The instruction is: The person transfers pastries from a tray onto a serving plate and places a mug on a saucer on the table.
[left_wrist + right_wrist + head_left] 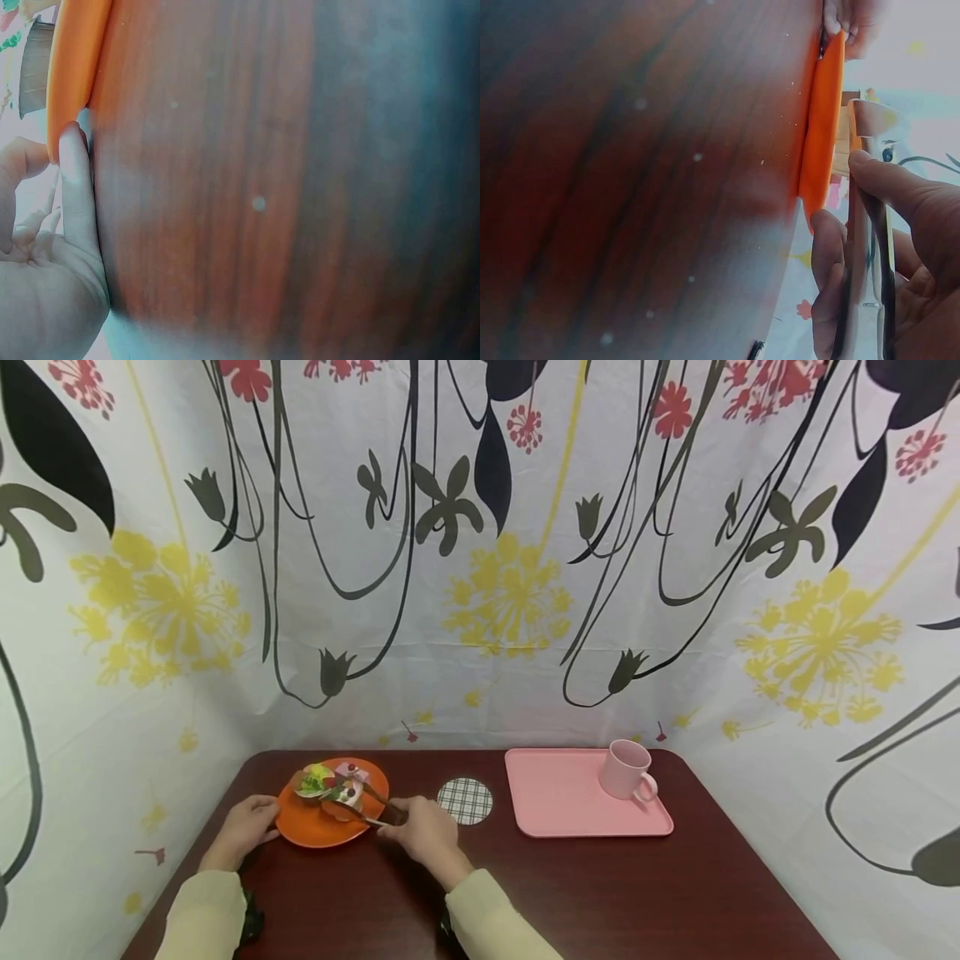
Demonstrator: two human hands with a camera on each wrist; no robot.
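Observation:
An orange plate [311, 837] at the table's left carries several small toy tarts, among them one with green topping [313, 778] and a white-topped one [348, 792]. My left hand [246, 827] pinches the plate's left rim; in the left wrist view its thumb and a finger [76, 172] meet at the orange edge. From the plate's right side, my right hand [429, 833] grips a pair of tongs [859, 255]. The tong arms reach over the plate, one on either side of the white-topped tart. Whether they squeeze it, I cannot tell.
A round checked coaster [465, 802] lies right of the plate. Beyond it, a pink tray [558, 793] bears a pink mug [624, 770] with its handle toward the front right. Patterned cloth [480, 693] encloses the dark red table [615, 893] at the back and sides.

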